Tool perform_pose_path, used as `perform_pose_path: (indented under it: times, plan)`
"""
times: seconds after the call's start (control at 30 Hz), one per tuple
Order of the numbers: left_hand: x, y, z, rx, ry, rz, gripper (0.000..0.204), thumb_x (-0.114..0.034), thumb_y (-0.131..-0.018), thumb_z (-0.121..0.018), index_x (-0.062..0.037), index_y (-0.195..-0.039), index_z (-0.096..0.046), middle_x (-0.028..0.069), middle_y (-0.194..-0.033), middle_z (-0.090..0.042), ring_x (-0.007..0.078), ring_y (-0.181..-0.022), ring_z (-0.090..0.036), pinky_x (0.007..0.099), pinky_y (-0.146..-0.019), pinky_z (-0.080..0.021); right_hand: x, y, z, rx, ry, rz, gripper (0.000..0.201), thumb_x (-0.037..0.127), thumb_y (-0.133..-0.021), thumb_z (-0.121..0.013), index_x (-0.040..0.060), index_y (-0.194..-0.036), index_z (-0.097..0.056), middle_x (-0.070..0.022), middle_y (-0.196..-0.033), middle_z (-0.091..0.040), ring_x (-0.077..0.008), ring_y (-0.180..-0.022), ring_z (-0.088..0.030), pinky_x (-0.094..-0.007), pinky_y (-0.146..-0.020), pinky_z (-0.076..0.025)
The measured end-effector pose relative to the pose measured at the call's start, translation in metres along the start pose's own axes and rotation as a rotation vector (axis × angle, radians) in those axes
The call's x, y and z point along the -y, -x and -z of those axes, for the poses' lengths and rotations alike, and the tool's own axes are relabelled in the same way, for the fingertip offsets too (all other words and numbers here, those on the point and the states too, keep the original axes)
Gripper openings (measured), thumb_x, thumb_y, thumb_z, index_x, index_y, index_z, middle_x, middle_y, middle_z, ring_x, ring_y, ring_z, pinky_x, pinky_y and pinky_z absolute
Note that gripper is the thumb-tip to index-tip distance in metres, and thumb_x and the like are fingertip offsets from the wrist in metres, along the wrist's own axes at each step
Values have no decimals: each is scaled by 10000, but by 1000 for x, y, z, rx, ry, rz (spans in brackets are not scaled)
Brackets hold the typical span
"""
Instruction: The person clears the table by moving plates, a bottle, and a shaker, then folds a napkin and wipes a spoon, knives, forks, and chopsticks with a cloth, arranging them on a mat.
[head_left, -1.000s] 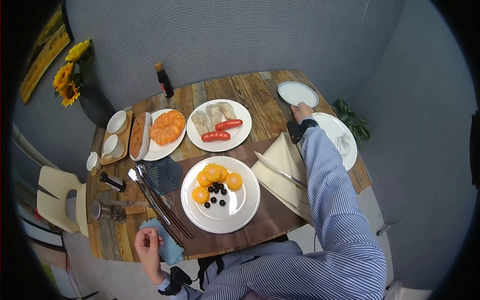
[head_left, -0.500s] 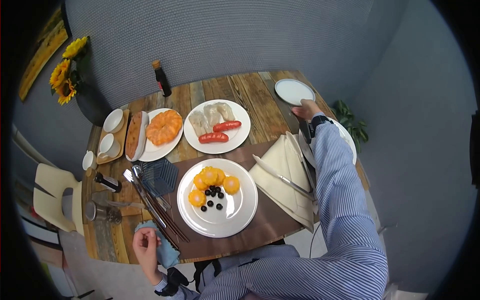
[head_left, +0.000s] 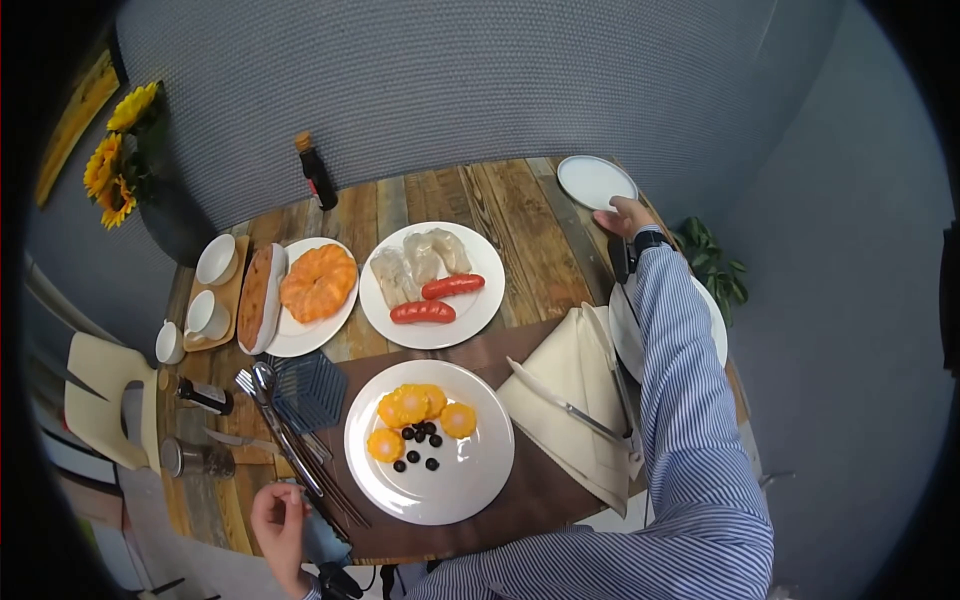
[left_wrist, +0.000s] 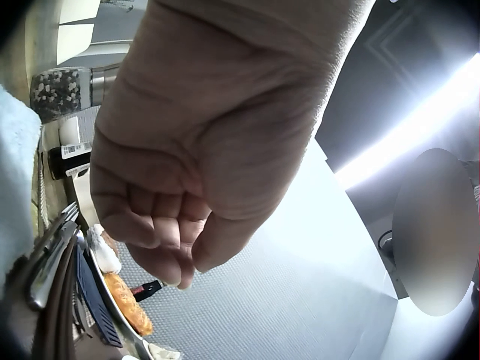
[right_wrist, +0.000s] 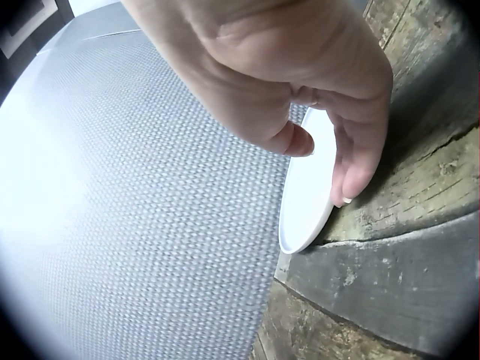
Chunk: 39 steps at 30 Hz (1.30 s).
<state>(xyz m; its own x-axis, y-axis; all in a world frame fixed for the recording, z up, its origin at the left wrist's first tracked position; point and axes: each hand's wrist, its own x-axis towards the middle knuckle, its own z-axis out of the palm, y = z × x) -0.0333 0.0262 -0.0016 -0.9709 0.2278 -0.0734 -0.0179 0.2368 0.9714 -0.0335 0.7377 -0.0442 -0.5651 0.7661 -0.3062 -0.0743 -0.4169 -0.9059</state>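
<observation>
My right hand (head_left: 630, 215) is at the near rim of a small white plate (head_left: 597, 183) at the table's back right corner. In the right wrist view, its fingers (right_wrist: 360, 150) hang beside the plate's rim, and the thumb stands apart above the white surface. Near the front left edge, my left hand (head_left: 280, 527) stays loosely curled with nothing in it, over a blue cloth (head_left: 325, 540). Beside that hand lie a fork (head_left: 247, 385), a spoon (head_left: 264, 378) and chopsticks (head_left: 345, 505). My right forearm partly covers another white plate (head_left: 712, 330).
A large plate (head_left: 375, 490) holds yellow corn slices and several dark berries. Behind it, a plate (head_left: 480, 318) bears sausages and dumplings, near an orange pastry (head_left: 320, 283). A knife (head_left: 565, 403) lies on a cream napkin (head_left: 570, 450). Bottles (head_left: 315, 175) and a sunflower vase stand at the left.
The small white plate has shifted toward the table's back edge, and my right hand's fingers have loosened at its rim. My left hand keeps its pose. The head view has tilted slightly.
</observation>
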Motion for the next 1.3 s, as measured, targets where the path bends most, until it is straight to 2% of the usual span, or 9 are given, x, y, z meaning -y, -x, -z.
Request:
perform_pose_path:
  times: [0.07,0.13,0.27,0.37,0.5,0.57,0.73,1.03,1.3]
  plan:
    - [-4,0,-3,5,4,-26,85,-80,-904,-590,-2,-923,-565,30,-835,-582,75,-672,-536,203,-610,-436,-1,-7,1,2,18,6,485,68,-885,-531,-82,-1278,-292,-288,-1170,-472,-385,-1004,-584,-403,-840,-560]
    - [-9,-1,-7,6,-4,-26,86,-79,-903,-591,0,-919,-564,27,-818,-579,75,-671,-535,203,-607,-433,-1,-15,3,-49,64,-8,433,57,-862,-516,-67,-1247,-361,-298,-1134,-492,-348,-945,-614,-383,-761,-590]
    - [-21,-4,-13,51,-25,-18,91,-79,-901,-595,5,-910,-565,19,-762,-566,75,-666,-534,204,-599,-425,9,-12,15,2,236,-91,418,48,-871,-509,-66,-1246,-364,-283,-1110,-522,-333,-914,-632,-392,-756,-586]
    - [-21,-7,-16,78,-5,-69,89,-81,-899,-601,3,-903,-569,17,-739,-560,74,-658,-532,205,-595,-423,13,7,13,8,260,-106,388,60,-888,-496,-76,-1228,-368,-272,-1068,-559,-330,-876,-644,-386,-751,-582]
    - [-25,-8,-14,107,57,-104,99,-86,-894,-609,6,-920,-581,15,-750,-576,77,-664,-545,206,-612,-443,32,47,-1,130,298,-69,330,89,-932,-478,-120,-1166,-376,-278,-1097,-550,-324,-957,-618,-348,-799,-550]
    - [-27,-2,-8,125,46,-90,104,-87,-890,-614,5,-932,-591,15,-758,-586,81,-669,-553,212,-623,-453,34,60,0,219,266,-70,287,94,-938,-477,-111,-1129,-414,-248,-1100,-552,-312,-988,-606,-341,-832,-544]
    - [-17,12,27,114,22,-130,91,-83,-892,-605,1,-926,-597,8,-761,-582,74,-684,-552,214,-632,-446,37,107,-19,260,276,-65,260,79,-944,-469,-107,-1122,-424,-222,-1138,-535,-276,-1026,-585,-317,-915,-518]
    - [2,9,80,69,85,-98,91,-95,-902,-598,-7,-926,-604,8,-768,-585,75,-691,-554,208,-640,-451,31,113,-48,195,262,-61,324,96,-962,-432,-118,-1199,-383,-233,-1178,-529,-251,-1009,-582,-301,-893,-524]
    - [-9,17,94,20,57,-119,100,-93,-902,-599,1,-936,-603,19,-778,-585,76,-694,-559,215,-627,-461,24,106,-60,225,212,-39,340,77,-943,-463,-121,-1202,-368,-238,-1156,-533,-261,-992,-596,-310,-868,-544]
